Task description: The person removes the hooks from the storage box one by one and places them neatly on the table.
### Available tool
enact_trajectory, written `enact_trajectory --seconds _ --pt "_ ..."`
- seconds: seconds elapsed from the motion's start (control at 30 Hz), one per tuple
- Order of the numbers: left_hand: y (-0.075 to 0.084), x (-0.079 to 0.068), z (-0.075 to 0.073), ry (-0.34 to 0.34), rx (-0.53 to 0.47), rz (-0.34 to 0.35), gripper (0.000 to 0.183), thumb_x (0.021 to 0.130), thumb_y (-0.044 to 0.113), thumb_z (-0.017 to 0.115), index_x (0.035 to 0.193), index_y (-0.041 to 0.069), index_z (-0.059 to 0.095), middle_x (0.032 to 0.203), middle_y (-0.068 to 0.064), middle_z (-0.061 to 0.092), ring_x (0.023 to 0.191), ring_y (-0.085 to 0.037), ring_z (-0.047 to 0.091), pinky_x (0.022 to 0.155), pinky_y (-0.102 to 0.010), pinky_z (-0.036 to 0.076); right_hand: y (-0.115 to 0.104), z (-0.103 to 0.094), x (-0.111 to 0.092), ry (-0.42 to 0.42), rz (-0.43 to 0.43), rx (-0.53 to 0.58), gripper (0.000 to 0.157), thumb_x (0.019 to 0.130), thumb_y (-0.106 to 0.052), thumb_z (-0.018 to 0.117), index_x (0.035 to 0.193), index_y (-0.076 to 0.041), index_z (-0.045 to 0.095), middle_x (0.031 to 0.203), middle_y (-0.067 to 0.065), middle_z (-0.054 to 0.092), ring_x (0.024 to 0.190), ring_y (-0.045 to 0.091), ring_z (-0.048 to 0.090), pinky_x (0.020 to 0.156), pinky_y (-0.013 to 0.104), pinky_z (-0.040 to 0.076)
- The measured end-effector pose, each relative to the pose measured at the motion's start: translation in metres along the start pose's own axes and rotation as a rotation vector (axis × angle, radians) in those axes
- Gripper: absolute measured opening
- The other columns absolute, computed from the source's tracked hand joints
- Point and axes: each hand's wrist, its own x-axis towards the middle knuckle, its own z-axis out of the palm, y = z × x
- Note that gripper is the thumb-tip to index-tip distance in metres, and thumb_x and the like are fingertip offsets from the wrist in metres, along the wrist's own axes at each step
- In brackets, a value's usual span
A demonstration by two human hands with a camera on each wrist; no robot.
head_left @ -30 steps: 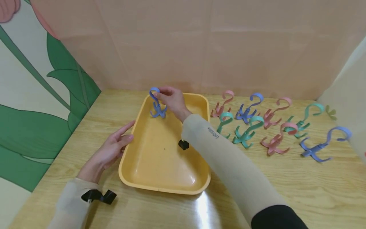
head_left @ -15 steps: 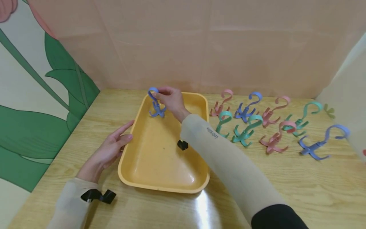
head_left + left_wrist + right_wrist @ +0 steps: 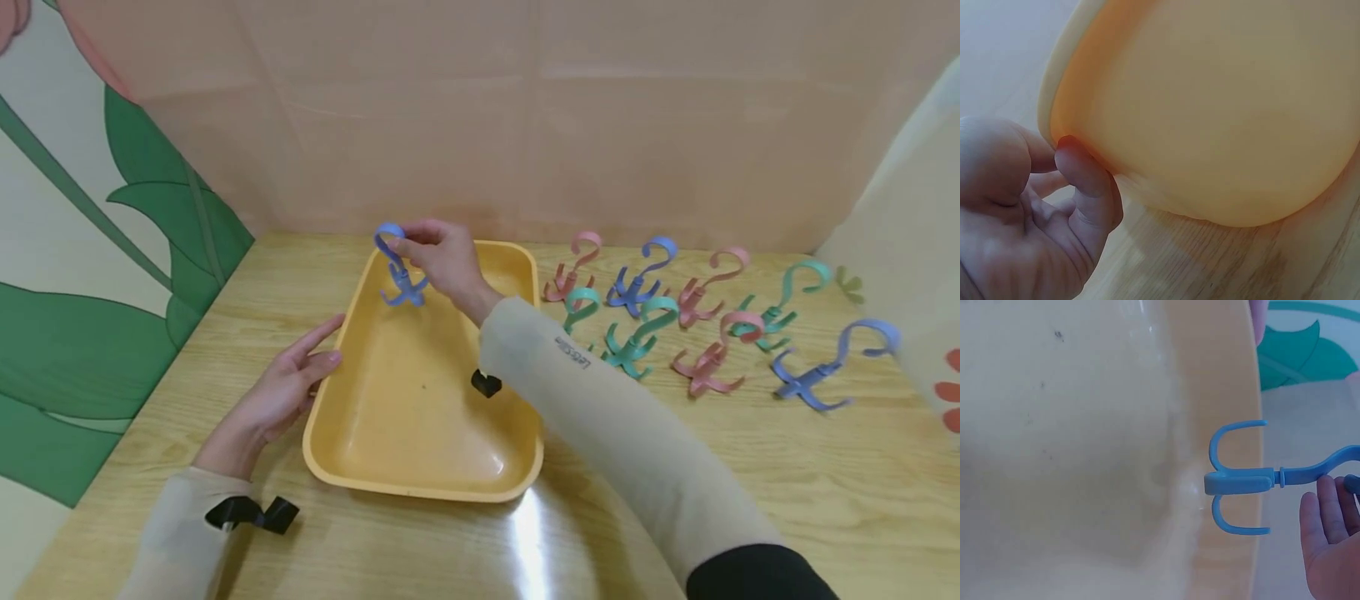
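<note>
My right hand (image 3: 447,260) pinches the stem of a blue multi-prong hanging hook (image 3: 403,287) just below its curved top. The hook hangs upright with its prongs down, over the far left corner of a yellow plastic tray (image 3: 420,483). In the right wrist view the hook (image 3: 1241,482) shows its curled prongs, with the fingers of the right hand (image 3: 1335,550) at its stem. My left hand (image 3: 281,387) holds the tray's left side, its thumb at the rim. In the left wrist view the left hand's (image 3: 1029,212) fingers curl against the tray's wall (image 3: 1085,81).
Several similar hooks stand right of the tray on the wooden table (image 3: 750,500), among them a pink hook (image 3: 705,367), a green hook (image 3: 633,346) and a blue hook (image 3: 810,379). A covered wall (image 3: 465,117) rises behind the table.
The view has shifted slightly. My right hand and the blue hook have moved a little to the left over the tray's far corner. My left hand stays at the tray's side.
</note>
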Motion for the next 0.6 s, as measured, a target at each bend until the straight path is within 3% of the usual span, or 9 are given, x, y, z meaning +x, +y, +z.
enact_trajectory --seconds 0.13,0.37,0.6 --pt "0.001 0.000 0.001 0.003 -0.005 0.000 0.062 0.108 0.026 0.049 0.163 0.022 0.019 0.129 -0.019 0.063 0.077 -0.016 0.069 0.066 -0.035 0.060 -0.012 -0.006 -0.010 -0.022 -0.017 -0.023 0.020 0.091 -0.015 0.077 0.107 -0.003 0.076 0.094 0.004 0.075 0.089 0.021 0.071 0.079 0.031 0.057" --pt "-0.001 -0.001 0.000 0.006 -0.008 -0.016 0.064 0.107 0.028 0.050 0.163 0.022 0.019 0.129 -0.018 0.063 0.080 -0.017 0.069 0.065 -0.035 0.059 -0.026 -0.025 -0.032 -0.076 -0.102 -0.064 0.022 0.090 -0.015 0.078 0.110 -0.005 0.076 0.096 0.003 0.075 0.091 0.018 0.069 0.085 0.039 0.057" --pt "0.000 0.000 0.001 0.000 0.002 -0.011 0.064 0.107 0.029 0.050 0.163 0.022 0.019 0.134 -0.022 0.059 0.087 -0.019 0.070 0.069 -0.038 0.060 -0.042 -0.053 -0.057 -0.079 -0.116 -0.025 0.022 0.091 -0.012 0.077 0.111 -0.004 0.075 0.100 0.007 0.075 0.094 0.023 0.070 0.085 0.037 0.057"
